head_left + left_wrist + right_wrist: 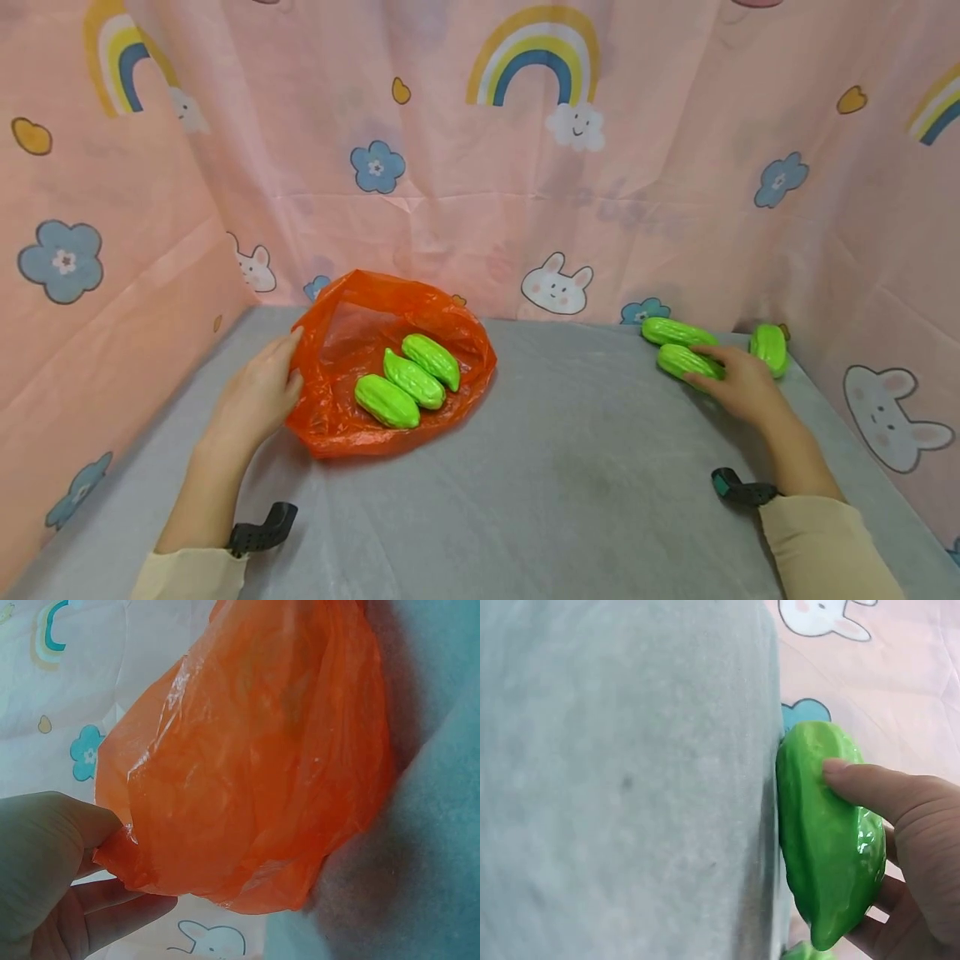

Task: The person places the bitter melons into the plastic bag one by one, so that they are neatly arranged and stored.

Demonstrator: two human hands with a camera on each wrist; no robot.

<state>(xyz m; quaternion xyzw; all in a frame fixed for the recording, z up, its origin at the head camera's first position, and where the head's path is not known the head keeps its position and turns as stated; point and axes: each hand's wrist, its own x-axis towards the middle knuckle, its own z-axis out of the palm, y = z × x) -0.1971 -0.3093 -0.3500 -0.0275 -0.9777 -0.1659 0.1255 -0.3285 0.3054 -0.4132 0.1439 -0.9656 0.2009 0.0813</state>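
Clock positions as seen in the head view unless noted.

1. Right hand (738, 387): thumb and fingers curled, gripping one glossy green bitter gourd (825, 847). In the right wrist view the thumb presses the gourd's face toward its twelve o'clock end; fingers wrap behind at four o'clock; pointed tip at six.

2. Second bitter gourd (675, 331): just beside the gripped one, at its twelve o'clock.

3. Third bitter gourd (768, 350): at one o'clock from the right hand.

4. Left hand (258, 387): thumb and fingers pinching the rim of an orange plastic bag (247, 787), at the bag's nine o'clock.

5. Three bitter gourds (414, 379): inside the open bag, side by side, row running seven to one o'clock.

6. Grey table cover (555, 492): beneath all.

7. Pink curtain (465, 225): rainbows, flowers, rabbits; bluish marks at the central rainbow's five o'clock, too faint to read.
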